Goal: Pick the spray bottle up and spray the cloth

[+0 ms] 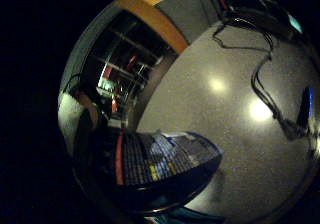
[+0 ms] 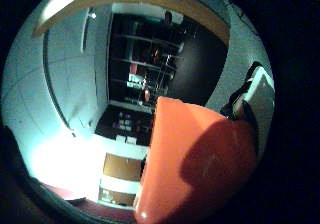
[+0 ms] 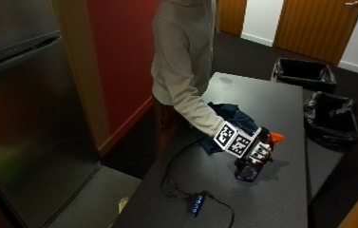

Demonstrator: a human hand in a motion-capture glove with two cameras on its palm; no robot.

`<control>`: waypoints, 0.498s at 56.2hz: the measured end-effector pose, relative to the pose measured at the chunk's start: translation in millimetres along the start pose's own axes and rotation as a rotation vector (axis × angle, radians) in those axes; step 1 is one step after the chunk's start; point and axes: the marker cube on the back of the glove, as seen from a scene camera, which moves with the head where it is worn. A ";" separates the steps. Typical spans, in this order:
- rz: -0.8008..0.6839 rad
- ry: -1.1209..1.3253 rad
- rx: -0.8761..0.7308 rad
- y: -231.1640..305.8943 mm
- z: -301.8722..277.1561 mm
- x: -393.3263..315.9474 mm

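The black-gloved right hand (image 3: pixel 258 153) is wrapping its fingers around the translucent blue plastic spray bottle with an orange trigger head (image 3: pixel 249 170), grasping it near the top. The bottle is standing upright, its long axis vertical, with its base resting on or sitting just above the dark grey speckled surface (image 3: pixel 279 199); which of the two cannot be told. It is sitting toward the long edge of the surface farthest from the person, roughly midway along that edge. The orange spray head (image 3: pixel 276 137) is pointing away from the person, toward that far edge.

In the thumb side palm view the orange head (image 2: pixel 195 169) is filling much of the picture, close against the palm. In the little finger side palm view the printed label on the bottle's body (image 1: pixel 160 156) is lying close to the palm, with the speckled surface (image 1: pixel 225 59) spreading beyond it.

The crumpled dark blue cloth (image 3: pixel 229 116) is lying on the surface just beside the hand, partly under the person's beige sleeve (image 3: pixel 194 107), nearer the edge where the person is standing.

A black cable with a small blue-lit box (image 3: pixel 196 204) is trailing across the surface toward the near corner.
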 end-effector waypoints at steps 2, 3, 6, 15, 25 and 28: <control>-0.039 0.030 -0.048 -0.6 -2.6 -7.4; -0.063 0.049 -0.073 -0.6 -4.1 -11.2; -0.144 0.112 -0.150 -2.5 -10.4 -25.2; -0.369 0.285 -0.390 7.1 -22.7 -81.2; -0.630 0.496 -0.620 18.0 -48.2 -157.5; -0.707 0.566 -0.682 30.2 -52.5 -178.0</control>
